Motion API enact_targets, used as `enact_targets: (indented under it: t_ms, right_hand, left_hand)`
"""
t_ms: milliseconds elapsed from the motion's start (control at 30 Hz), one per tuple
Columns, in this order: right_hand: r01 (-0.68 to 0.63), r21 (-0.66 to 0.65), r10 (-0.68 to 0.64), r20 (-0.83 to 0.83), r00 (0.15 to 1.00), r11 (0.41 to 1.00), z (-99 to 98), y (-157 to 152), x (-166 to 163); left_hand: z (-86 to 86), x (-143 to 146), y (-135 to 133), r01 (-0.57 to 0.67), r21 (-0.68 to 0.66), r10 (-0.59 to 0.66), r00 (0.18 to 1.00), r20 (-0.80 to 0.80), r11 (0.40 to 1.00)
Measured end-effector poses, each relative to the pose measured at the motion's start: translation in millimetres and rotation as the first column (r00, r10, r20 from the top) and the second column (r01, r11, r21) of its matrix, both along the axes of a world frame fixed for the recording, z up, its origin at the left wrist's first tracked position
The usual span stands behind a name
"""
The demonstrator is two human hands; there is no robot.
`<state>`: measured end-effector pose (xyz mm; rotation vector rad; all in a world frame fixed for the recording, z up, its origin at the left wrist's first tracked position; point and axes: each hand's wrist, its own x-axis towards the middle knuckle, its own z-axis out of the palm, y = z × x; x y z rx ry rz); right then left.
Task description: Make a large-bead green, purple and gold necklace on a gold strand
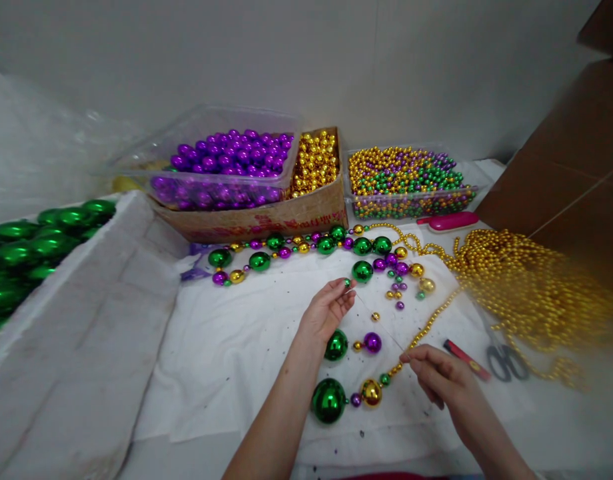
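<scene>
My left hand (331, 308) is closed in a pinch on a small green bead (347, 283). A thin thread (389, 331) runs from there down to my right hand (439, 377), whose fingertips are pinched on it beside a string of gold beads (429, 323). A small gold bead (375, 317) shows close to the thread; whether it is strung I cannot tell. Below the hands lie a large green ball (329, 401), a small purple bead (355, 399) and a gold ball (371, 393) in line with the gold string. Near my left wrist are another green ball (336, 345) and a purple ball (372, 343).
A finished-looking bead strand (259, 261) lies across the white cloth (226, 333). Behind stand a bin of purple balls (226, 160), a carton (256, 223) and a mixed-bead bin (411, 180). Gold strands (516, 287), scissors (506, 362) and a red-and-black tool (466, 360) are right; green balls (46, 247) left.
</scene>
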<state>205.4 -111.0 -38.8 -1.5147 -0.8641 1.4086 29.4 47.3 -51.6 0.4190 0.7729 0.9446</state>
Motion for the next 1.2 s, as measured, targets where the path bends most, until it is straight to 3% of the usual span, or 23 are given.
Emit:
enact_targets:
  t_ms: [400,600,667,800,933,1067,1200]
  right_hand:
    - [0.026,0.018,-0.026,-0.006,1.000,0.999,-5.0,2.5,-3.3]
    - [0.042,0.127,-0.053,0.082,0.995,0.991,-14.1,28.4,-14.5]
    - [0.023,0.157,-0.045,0.138,0.989,0.987,-14.1,34.3,-13.9]
    - [0.011,0.270,-0.119,0.384,0.916,0.963,1.5,38.3,-4.4]
    - [-0.052,0.406,-0.181,0.514,0.839,0.912,26.3,44.7,2.7]
    - [-0.043,0.335,-0.074,0.328,0.942,0.941,32.0,48.4,7.5]
    - [0.092,0.190,-0.101,0.034,0.994,0.978,22.2,45.7,12.6]
  left_hand:
    - [0.7,2.2,-4.6,0.023,0.036,-0.021,0.999,-0.034,0.999]
    - [1.0,18.6,-19.2,0.189,0.129,-0.178,0.980,-0.091,0.973]
    - [5.3,22.3,-23.1,0.223,0.177,-0.197,0.968,-0.155,0.959]
    - [23.5,27.0,-26.2,0.197,0.323,-0.085,0.940,-0.330,0.926]
    - [48.2,35.5,-28.4,0.216,0.459,-0.057,0.940,-0.335,0.862]
    - [63.0,39.1,-29.4,0.181,0.533,-0.008,0.950,-0.311,0.827]
    - [58.6,36.9,-28.0,0.171,0.511,-0.012,0.954,-0.299,0.842]
